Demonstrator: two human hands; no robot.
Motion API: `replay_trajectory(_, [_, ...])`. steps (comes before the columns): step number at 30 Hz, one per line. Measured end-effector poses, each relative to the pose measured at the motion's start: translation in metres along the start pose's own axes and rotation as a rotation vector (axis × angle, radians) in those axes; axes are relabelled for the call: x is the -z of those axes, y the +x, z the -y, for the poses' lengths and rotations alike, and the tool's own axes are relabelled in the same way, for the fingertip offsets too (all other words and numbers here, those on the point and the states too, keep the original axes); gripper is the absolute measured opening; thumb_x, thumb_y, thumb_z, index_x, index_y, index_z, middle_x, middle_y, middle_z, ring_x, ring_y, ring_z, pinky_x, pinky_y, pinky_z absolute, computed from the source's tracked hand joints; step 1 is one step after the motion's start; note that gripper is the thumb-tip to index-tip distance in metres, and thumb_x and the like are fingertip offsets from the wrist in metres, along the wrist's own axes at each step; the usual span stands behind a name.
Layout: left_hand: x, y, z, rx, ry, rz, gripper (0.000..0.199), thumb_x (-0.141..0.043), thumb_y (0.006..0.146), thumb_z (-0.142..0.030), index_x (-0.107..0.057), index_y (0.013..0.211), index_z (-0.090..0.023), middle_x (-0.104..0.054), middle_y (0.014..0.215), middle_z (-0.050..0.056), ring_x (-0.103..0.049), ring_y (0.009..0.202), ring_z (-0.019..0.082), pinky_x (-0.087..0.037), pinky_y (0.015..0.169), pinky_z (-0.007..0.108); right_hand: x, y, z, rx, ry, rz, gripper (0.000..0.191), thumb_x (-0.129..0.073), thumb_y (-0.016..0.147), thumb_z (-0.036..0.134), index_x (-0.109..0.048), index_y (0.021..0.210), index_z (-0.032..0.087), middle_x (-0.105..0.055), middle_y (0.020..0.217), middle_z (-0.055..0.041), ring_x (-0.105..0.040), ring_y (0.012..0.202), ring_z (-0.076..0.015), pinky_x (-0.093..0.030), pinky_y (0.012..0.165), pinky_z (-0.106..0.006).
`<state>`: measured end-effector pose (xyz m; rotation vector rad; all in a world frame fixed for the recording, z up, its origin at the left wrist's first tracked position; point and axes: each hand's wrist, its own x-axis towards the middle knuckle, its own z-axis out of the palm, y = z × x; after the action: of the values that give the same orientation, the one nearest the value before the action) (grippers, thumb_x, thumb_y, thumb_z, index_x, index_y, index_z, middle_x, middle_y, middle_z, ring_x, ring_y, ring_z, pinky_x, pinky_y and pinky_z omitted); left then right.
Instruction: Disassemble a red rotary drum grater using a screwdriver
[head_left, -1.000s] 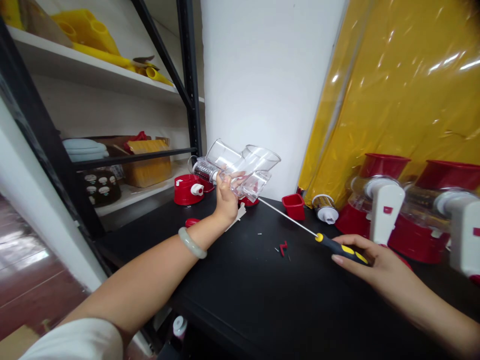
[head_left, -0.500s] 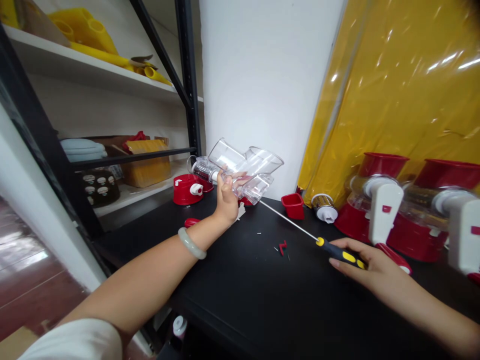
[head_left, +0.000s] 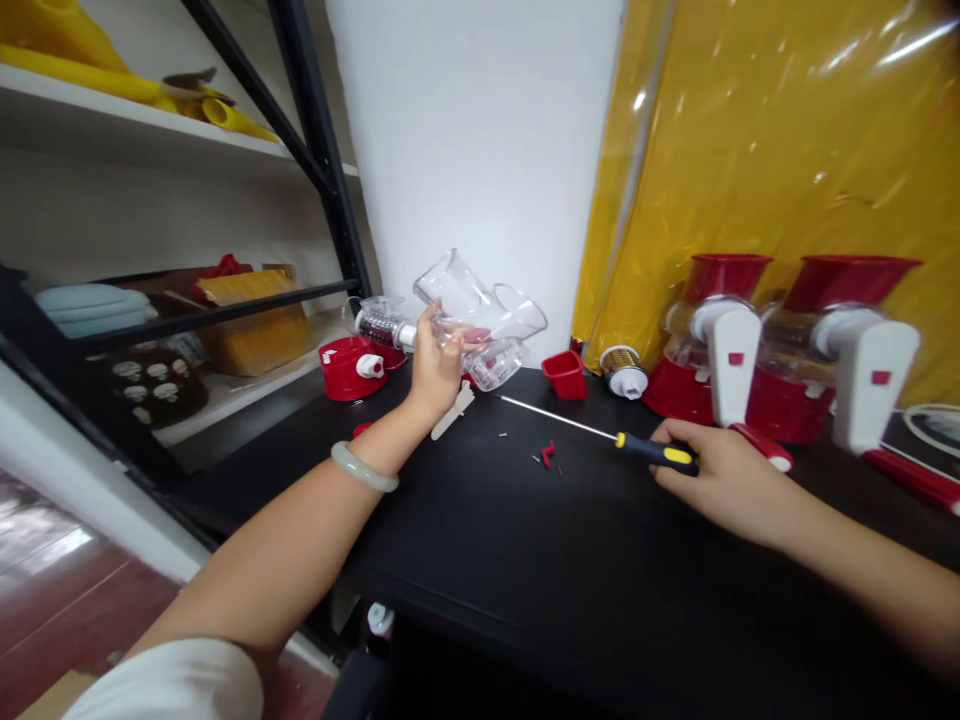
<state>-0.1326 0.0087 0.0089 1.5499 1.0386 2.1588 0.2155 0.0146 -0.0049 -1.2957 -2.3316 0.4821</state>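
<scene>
My left hand (head_left: 439, 365) is closed around a clear plastic grater housing (head_left: 480, 305), lifted above the table with its wide openings tilted upward. In my right hand (head_left: 701, 465) is a long screwdriver (head_left: 577, 422), held by its dark blue and yellow handle. Its shaft points left, and the tip is just below and apart from the housing's lower end. Under the shaft lie a small red plastic piece (head_left: 548, 454) and a few tiny screws (head_left: 502, 435). A flat whitish strip (head_left: 452, 412) rests beside my left wrist.
Two assembled red and white rotary graters (head_left: 731, 350) stand at the right. Near the wall are a red cup-like pusher (head_left: 565, 375) and a metal grating drum (head_left: 624, 372). A red base (head_left: 352, 368) sits behind my left forearm. Black-framed shelves (head_left: 315, 130) rise on the left.
The screwdriver tip has come away from the housing and now lies lower and apart. The housing has tilted slightly in my left hand. The whole view has shifted.
</scene>
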Motion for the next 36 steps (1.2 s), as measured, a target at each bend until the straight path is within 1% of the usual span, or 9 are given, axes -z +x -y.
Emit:
replay_trajectory(5, [-0.007,-0.008,-0.001,-0.038,0.148,0.296,0.081,-0.082,0.068,-0.046,-0.051,0.136,-0.017,-0.069,0.112,0.015,-0.066,0.108,0.031,-0.049,0.101,0.047,0.005,-0.006,0.013,-0.001,-0.189,-0.056,0.011,-0.054,0.073,0.03,-0.061,0.08,0.025,-0.066,0.072,0.0017,-0.06,0.066,-0.0176,-0.041,0.062,-0.029])
replay_trajectory(11, [-0.013,-0.017,0.0,0.001,0.155,0.388,0.079,-0.08,0.07,-0.041,-0.048,0.139,-0.019,-0.063,0.127,0.018,-0.065,0.11,0.031,-0.055,0.089,0.041,0.01,-0.005,0.017,-0.023,-0.21,-0.057,0.007,-0.057,0.073,0.028,-0.061,0.078,0.024,-0.065,0.069,0.0025,-0.059,0.064,-0.0163,-0.04,0.06,-0.028])
replay_trajectory(16, [-0.013,-0.017,-0.002,0.004,0.163,0.425,0.077,-0.08,0.071,-0.041,-0.049,0.138,-0.02,-0.063,0.129,0.016,-0.067,0.105,0.028,-0.055,0.09,0.041,0.012,-0.006,0.017,-0.027,-0.204,-0.052,0.008,-0.057,0.073,0.027,-0.062,0.079,0.024,-0.065,0.068,0.0025,-0.059,0.064,-0.0162,-0.039,0.058,-0.027])
replay_trajectory(18, [-0.015,-0.015,-0.001,0.042,0.117,0.389,0.073,-0.081,0.07,-0.044,-0.053,0.132,-0.018,-0.064,0.124,0.016,-0.067,0.104,0.028,-0.055,0.092,0.041,0.013,-0.006,0.018,-0.029,-0.208,-0.048,0.008,-0.057,0.073,0.027,-0.062,0.079,0.024,-0.065,0.068,0.0023,-0.059,0.064,-0.0165,-0.039,0.058,-0.027])
replay_trajectory(22, [-0.021,-0.012,-0.005,0.233,-0.059,0.183,0.059,-0.076,0.071,-0.053,-0.061,0.116,-0.017,-0.067,0.118,0.014,-0.069,0.097,0.027,-0.058,0.08,0.039,0.013,-0.006,0.019,-0.022,-0.195,-0.055,0.006,-0.057,0.073,0.027,-0.061,0.077,0.024,-0.064,0.067,0.0017,-0.059,0.063,-0.0167,-0.039,0.058,-0.027])
replay_trajectory(25, [-0.025,-0.009,-0.014,0.449,-0.218,0.046,0.047,-0.052,0.087,-0.054,-0.063,0.113,-0.016,-0.068,0.117,0.016,-0.069,0.1,0.03,-0.06,0.072,0.039,0.012,-0.006,0.017,-0.011,-0.172,-0.06,0.005,-0.057,0.072,0.027,-0.059,0.075,0.024,-0.064,0.067,0.002,-0.059,0.063,-0.0164,-0.039,0.058,-0.027])
replay_trajectory(28, [-0.025,-0.005,-0.023,0.602,-0.403,-0.084,0.054,-0.03,0.095,-0.051,-0.065,0.113,-0.014,-0.07,0.115,0.017,-0.069,0.103,0.03,-0.06,0.074,0.039,0.01,-0.006,0.014,0.002,-0.133,-0.065,0.007,-0.054,0.073,0.029,-0.057,0.075,0.024,-0.063,0.067,0.0024,-0.058,0.062,-0.0163,-0.039,0.059,-0.028])
replay_trajectory(32, [-0.021,-0.002,-0.027,0.645,-0.586,-0.234,0.058,-0.026,0.095,-0.053,-0.064,0.118,-0.017,-0.073,0.11,0.015,-0.068,0.105,0.027,-0.059,0.074,0.034,0.007,-0.006,0.01,0.033,-0.079,-0.117,0.013,-0.053,0.074,0.035,-0.058,0.079,0.025,-0.064,0.066,0.0026,-0.059,0.06,-0.0175,-0.041,0.06,-0.03])
replay_trajectory(36, [-0.017,-0.001,-0.022,0.638,-0.598,-0.266,0.058,-0.027,0.094,-0.056,-0.063,0.12,-0.018,-0.073,0.111,0.013,-0.068,0.105,0.026,-0.058,0.073,0.031,0.005,-0.008,0.009,0.068,-0.049,-0.161,0.016,-0.053,0.075,0.038,-0.059,0.081,0.025,-0.065,0.065,0.0017,-0.061,0.06,-0.0195,-0.042,0.062,-0.033])
